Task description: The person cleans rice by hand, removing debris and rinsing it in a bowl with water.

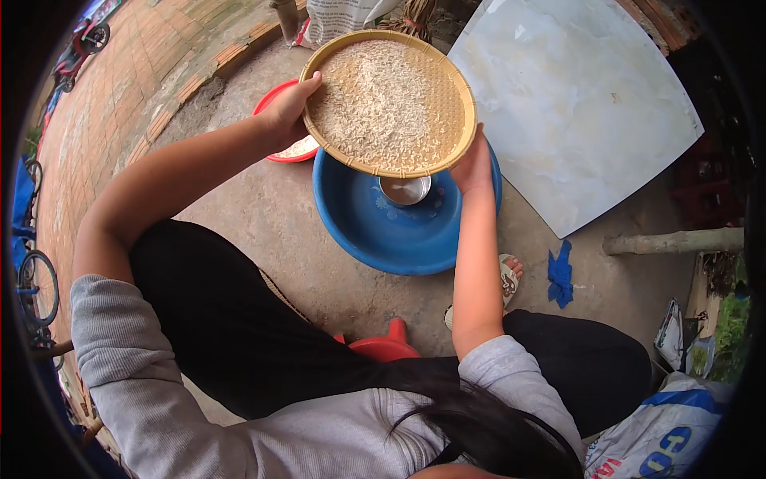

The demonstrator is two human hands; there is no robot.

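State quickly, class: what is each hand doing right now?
Left hand: closed on the rim of the woven tray of grain.
Right hand: closed on the same tray's opposite rim.

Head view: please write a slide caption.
Left hand and right hand hold a woven tray of rice above a blue basin.

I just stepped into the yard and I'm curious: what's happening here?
A seated person holds a round woven tray of grain with both hands. The left hand grips its left rim and the right hand its lower right rim. The tray is above a blue basin that has a small metal bowl in it. A red bowl sits behind the basin on the ground.
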